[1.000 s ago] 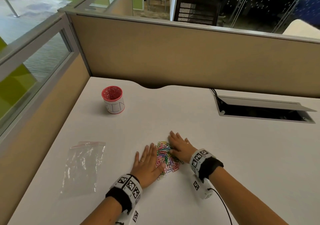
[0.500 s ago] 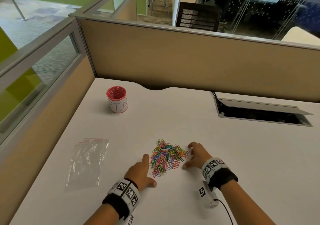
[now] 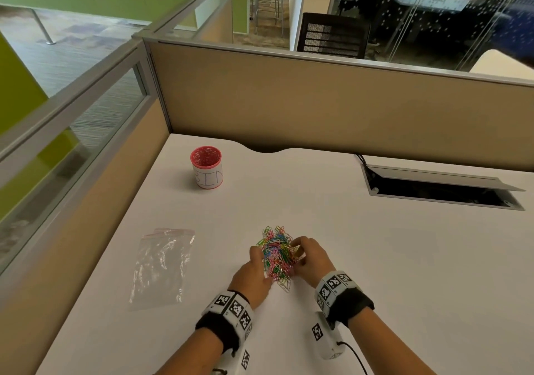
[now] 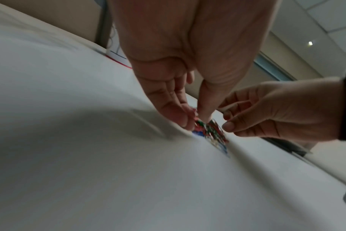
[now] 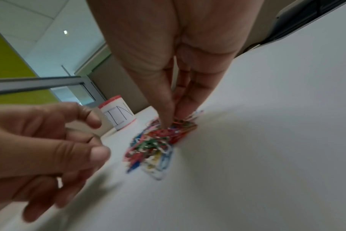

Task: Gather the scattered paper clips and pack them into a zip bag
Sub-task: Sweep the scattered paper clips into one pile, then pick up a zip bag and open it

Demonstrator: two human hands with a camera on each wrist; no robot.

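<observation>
The right hand's (image 3: pixel 310 254) fingers (image 5: pixel 169 109) are curled down into the far side of the paper clips (image 3: pixel 276 254), thumb and fingertips pinching into the heap. The left hand (image 3: pixel 254 273) has loosely bent fingers (image 4: pixel 180 115) pressed against the heap's near-left edge; whether they grip any clips I cannot tell. A second ago both palms lay flat over a wider spread; now the clips stand bunched in one tight mound between the hands, so gathering looks nearly done. The zip bag (image 3: pixel 163 267) lies flat on the desk (image 3: pixel 404 259) at nine o'clock from the heap, untouched.
</observation>
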